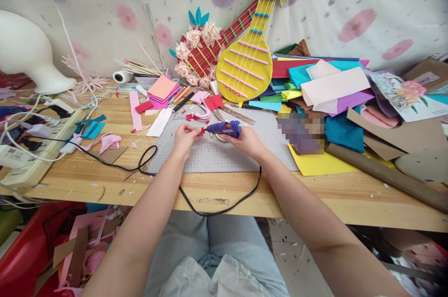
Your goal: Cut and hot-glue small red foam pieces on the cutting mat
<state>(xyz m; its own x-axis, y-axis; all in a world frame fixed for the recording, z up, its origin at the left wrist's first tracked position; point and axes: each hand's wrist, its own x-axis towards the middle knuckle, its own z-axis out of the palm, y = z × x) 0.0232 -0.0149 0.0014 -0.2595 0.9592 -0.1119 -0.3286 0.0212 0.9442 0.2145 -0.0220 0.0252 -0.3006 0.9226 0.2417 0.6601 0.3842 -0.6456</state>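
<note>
My right hand (247, 141) grips a purple glue gun (224, 128) lying sideways, its nozzle pointing left. My left hand (184, 137) pinches a small red foam piece (202, 131) right at the nozzle tip. Both hands hover over a grey cutting mat (217, 154) on the wooden table (105, 180). The gun's black cord (196, 207) loops off the table's front edge and runs left toward a power strip (33, 157). Small red scraps (191, 117) and a pink curved foam shape (203, 111) lie on the mat just beyond my hands.
A yellow paper guitar (245, 63) and a red one (206, 52) lean on the back wall. Coloured foam sheets (329, 87) and cardboard (392, 133) pile up at right. Pink squares (161, 89), tape roll (122, 76), white foam head (28, 54) stand at left.
</note>
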